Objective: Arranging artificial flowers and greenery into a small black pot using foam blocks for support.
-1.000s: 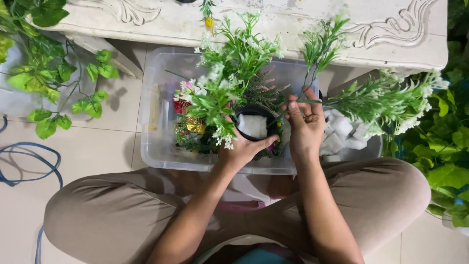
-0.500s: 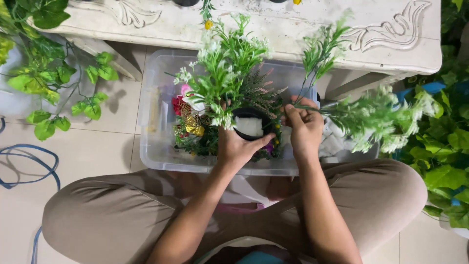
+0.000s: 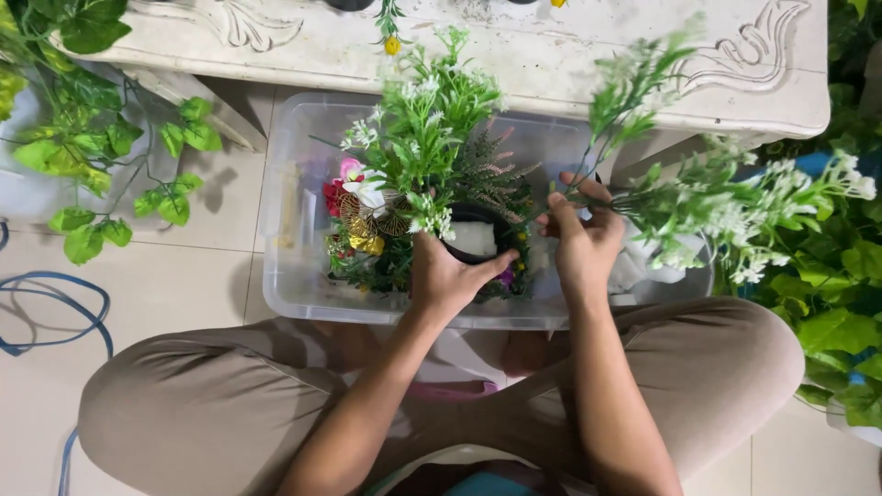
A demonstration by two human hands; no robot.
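My left hand (image 3: 448, 276) grips the rim of a small black pot (image 3: 473, 239) with a white foam block inside, held over a clear plastic bin (image 3: 294, 285). A bushy artificial green sprig with small white flowers (image 3: 427, 119) rises at the pot's left side, above my left hand. My right hand (image 3: 581, 241) pinches the stems of two more green sprigs: one (image 3: 735, 207) fans out to the right, one (image 3: 634, 83) points upward. Their stem ends sit by the pot's right edge.
The bin holds red, pink and yellow artificial flowers (image 3: 354, 211) and white packing material (image 3: 643, 266). A carved white table (image 3: 551, 55) stands just behind it. Leafy plants (image 3: 101, 147) fill the left, more foliage (image 3: 836, 303) the right. A blue cable (image 3: 55, 321) lies on the tiled floor.
My left hand has closed round the pot's rim and lifted it slightly. My right hand has drawn its sprigs a little away from the pot, to the right.
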